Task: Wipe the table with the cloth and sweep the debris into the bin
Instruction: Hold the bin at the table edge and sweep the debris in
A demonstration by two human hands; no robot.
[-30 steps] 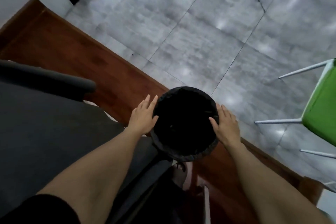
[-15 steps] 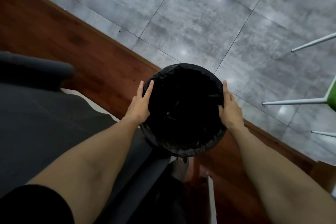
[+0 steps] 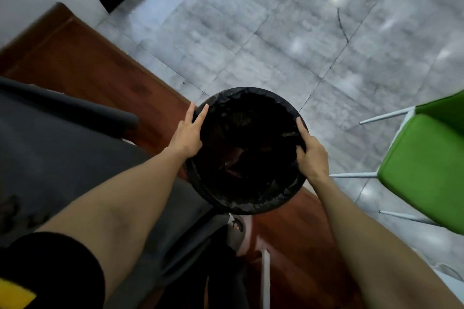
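Bin (image 3: 247,150) handling is in hand: left hand (image 3: 187,137) pressed flat at nine o'clock, right hand (image 3: 312,154) gripping its liner at three. Next, probably position it below the worktop edge.

Both hands grip the black-lined bin (image 3: 251,198) (left hand (image 3: 187,137) flat outside, right hand (image 3: 312,155) clutching the rim).
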